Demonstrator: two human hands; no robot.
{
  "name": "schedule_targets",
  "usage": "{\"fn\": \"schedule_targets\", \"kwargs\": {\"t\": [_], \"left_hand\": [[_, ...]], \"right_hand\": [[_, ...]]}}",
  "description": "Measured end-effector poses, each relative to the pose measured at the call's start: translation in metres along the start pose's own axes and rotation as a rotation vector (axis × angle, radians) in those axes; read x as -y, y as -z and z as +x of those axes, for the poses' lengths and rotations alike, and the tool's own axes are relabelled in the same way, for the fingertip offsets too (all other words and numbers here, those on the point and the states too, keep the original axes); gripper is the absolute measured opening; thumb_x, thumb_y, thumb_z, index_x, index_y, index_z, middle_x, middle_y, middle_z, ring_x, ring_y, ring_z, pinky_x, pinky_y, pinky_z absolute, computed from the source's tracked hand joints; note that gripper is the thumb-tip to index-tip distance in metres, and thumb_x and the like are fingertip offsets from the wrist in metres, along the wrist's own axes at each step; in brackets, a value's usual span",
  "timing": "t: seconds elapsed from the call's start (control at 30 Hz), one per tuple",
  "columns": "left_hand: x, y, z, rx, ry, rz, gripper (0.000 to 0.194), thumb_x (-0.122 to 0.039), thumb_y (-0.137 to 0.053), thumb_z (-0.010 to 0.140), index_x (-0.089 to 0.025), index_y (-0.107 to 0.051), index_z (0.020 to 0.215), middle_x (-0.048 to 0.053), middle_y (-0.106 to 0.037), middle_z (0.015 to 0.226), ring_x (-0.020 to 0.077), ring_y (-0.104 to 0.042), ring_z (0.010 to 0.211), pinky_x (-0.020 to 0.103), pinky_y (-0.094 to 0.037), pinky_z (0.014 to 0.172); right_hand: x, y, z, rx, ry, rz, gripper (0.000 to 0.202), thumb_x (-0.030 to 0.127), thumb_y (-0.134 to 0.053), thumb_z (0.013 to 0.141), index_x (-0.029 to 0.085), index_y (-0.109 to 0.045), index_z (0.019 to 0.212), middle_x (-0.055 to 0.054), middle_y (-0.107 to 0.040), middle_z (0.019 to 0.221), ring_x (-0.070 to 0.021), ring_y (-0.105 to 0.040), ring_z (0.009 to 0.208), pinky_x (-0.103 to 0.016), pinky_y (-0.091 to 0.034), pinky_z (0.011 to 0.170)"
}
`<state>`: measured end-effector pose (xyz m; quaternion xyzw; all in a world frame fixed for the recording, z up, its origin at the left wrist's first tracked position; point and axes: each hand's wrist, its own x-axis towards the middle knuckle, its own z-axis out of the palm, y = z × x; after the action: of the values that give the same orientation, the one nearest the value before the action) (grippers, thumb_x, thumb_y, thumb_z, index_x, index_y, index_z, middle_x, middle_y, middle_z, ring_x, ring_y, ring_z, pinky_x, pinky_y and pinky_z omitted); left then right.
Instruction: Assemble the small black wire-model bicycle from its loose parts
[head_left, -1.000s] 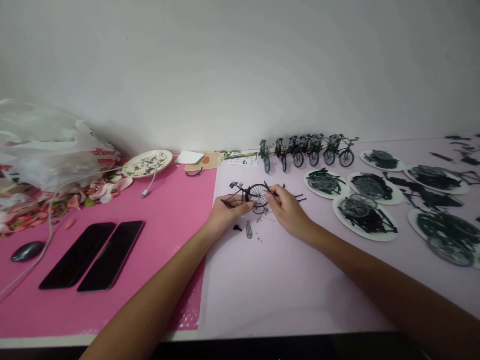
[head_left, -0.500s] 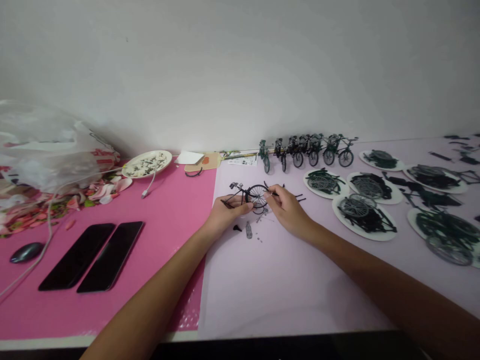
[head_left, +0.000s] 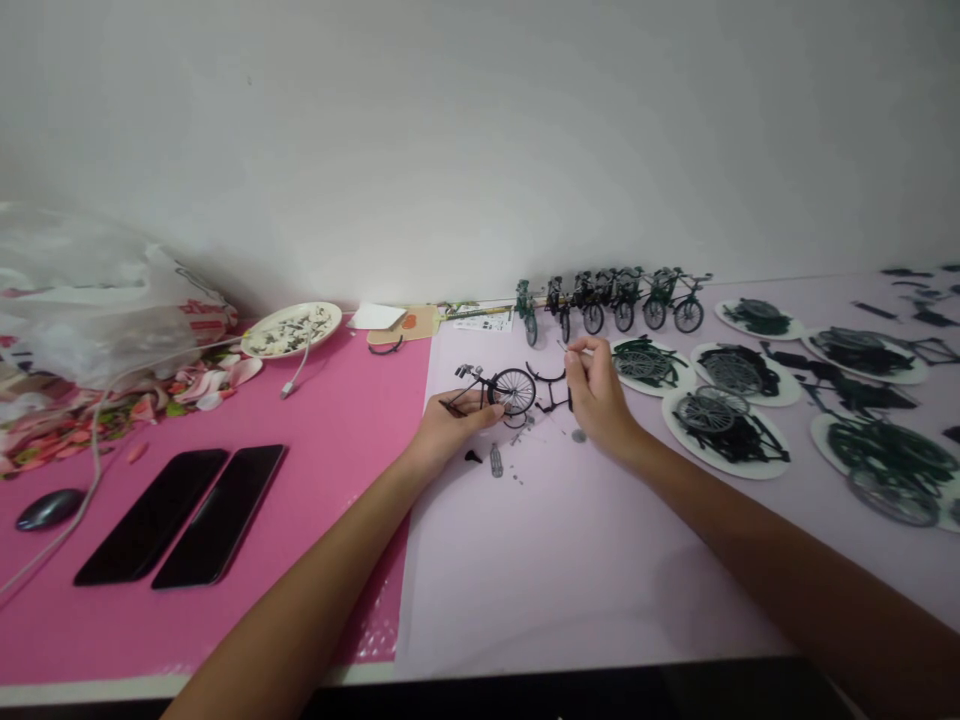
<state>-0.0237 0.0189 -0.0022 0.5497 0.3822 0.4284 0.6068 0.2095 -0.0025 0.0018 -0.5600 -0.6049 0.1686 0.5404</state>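
Observation:
My left hand point(head_left: 457, 422) grips a small black model bicycle frame with a spoked wheel point(head_left: 514, 391) at its right side. To the right, my right hand point(head_left: 600, 395) is closed, its thumb and fingertips pinched together beside a curved black part point(head_left: 550, 376); whatever is between the fingertips is too small to name. Below the wheel lie a grey rack-like piece point(head_left: 496, 461), a small black piece point(head_left: 473, 457) and tiny bits. A grey disc point(head_left: 579, 436) rests just under my right hand.
Assembled model bicycles point(head_left: 624, 300) stand along the wall. Plates of bicycle parts point(head_left: 724, 465) spread over the right side. At left are two phones point(head_left: 219, 515), a mouse point(head_left: 49, 509), a cable, a plate point(head_left: 339, 322), petals and a plastic bag point(head_left: 105, 310).
My right hand has moved right and slightly up, away from the wheel. The curved black part and grey disc now show. My left hand still holds the model.

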Motion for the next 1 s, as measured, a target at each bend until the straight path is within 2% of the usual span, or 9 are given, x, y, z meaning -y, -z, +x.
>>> {"fn": "schedule_targets", "kwargs": {"t": [0.07,0.13,0.2,0.3,0.5,0.7,1.0], "left_hand": [[0.002,0.001,0.001,-0.008,0.002,-0.007,0.037,-0.036,-0.097,0.066,-0.012,-0.08,0.089,0.011,-0.079,0.092,0.0245,-0.074,0.085,0.04,-0.061,0.08],[0.003,0.002,0.002,-0.015,-0.003,-0.008,0.038,-0.037,-0.097,0.066,-0.012,-0.08,0.09,0.01,-0.079,0.09,0.0249,-0.074,0.086,0.041,-0.061,0.081],[0.004,0.002,0.002,-0.015,-0.001,-0.01,0.039,-0.038,-0.097,0.066,-0.013,-0.08,0.091,0.01,-0.079,0.09,0.0256,-0.074,0.087,0.042,-0.061,0.084],[0.003,0.002,0.002,-0.012,0.018,-0.029,0.04,-0.038,-0.098,0.066,-0.014,-0.081,0.092,0.01,-0.081,0.097,0.0257,-0.075,0.091,0.042,-0.06,0.091],[0.003,0.001,0.002,-0.03,0.007,-0.044,0.04,-0.039,-0.098,0.066,-0.014,-0.082,0.093,0.011,-0.081,0.098,0.0264,-0.076,0.092,0.043,-0.061,0.093],[0.001,0.0,0.004,-0.056,0.05,-0.097,0.044,-0.038,-0.1,0.061,-0.013,-0.081,0.092,0.012,-0.082,0.098,0.0259,-0.077,0.092,0.042,-0.06,0.095],[-0.002,-0.001,0.002,-0.073,0.065,-0.123,0.04,-0.035,-0.1,0.06,-0.014,-0.081,0.089,0.009,-0.082,0.092,0.0219,-0.077,0.086,0.035,-0.06,0.091]], "right_hand": [[-0.001,0.004,0.005,-0.017,0.013,-0.034,0.022,0.045,-0.041,0.106,0.025,-0.047,0.111,0.001,-0.055,0.076,-0.021,-0.053,0.066,-0.034,-0.042,0.066],[-0.003,0.009,0.01,-0.037,0.037,-0.09,0.022,0.045,-0.046,0.104,0.024,-0.053,0.104,-0.005,-0.063,0.09,-0.023,-0.059,0.081,-0.035,-0.046,0.074],[-0.007,0.013,0.016,-0.027,0.063,-0.149,0.023,0.044,-0.05,0.102,0.023,-0.059,0.097,-0.009,-0.066,0.098,-0.0258,-0.061,0.093,-0.037,-0.048,0.081],[-0.016,0.016,0.022,-0.027,0.106,-0.253,0.021,0.04,-0.058,0.097,0.022,-0.066,0.09,-0.01,-0.064,0.098,-0.0288,-0.06,0.1,-0.042,-0.048,0.09],[-0.026,0.012,0.019,0.08,0.136,-0.393,0.016,0.031,-0.061,0.095,0.023,-0.072,0.088,-0.009,-0.068,0.093,-0.032,-0.057,0.104,-0.046,-0.045,0.094],[-0.03,0.007,0.015,0.21,0.134,-0.486,0.014,0.03,-0.065,0.092,0.023,-0.074,0.085,-0.009,-0.071,0.093,-0.0325,-0.053,0.104,-0.045,-0.044,0.092],[-0.034,0.004,0.013,0.262,0.092,-0.55,0.011,0.028,-0.069,0.09,0.023,-0.077,0.084,-0.01,-0.07,0.088,-0.0327,-0.052,0.101,-0.045,-0.045,0.09]]}}
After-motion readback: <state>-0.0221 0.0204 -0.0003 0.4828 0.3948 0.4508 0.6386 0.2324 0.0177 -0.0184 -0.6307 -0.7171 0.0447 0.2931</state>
